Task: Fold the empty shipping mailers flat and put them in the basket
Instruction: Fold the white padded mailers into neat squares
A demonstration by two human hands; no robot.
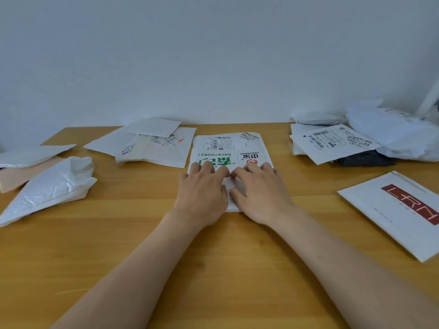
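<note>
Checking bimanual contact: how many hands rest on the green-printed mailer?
2: left hand on the near-left of the green-printed mailer, right hand on its near-right. None hidden.

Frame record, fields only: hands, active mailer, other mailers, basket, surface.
left hand: flat, presses green-print mailer
right hand: flat, presses the same mailer, beside the left hand
green-print mailer: table centre, label end far
LRN mailer: flat, near right
crumpled mailer: near left, not flattened
left pile: overlapping mailers, far side
right pile: mailers, far right
basket: not in view
table: wood
</note>
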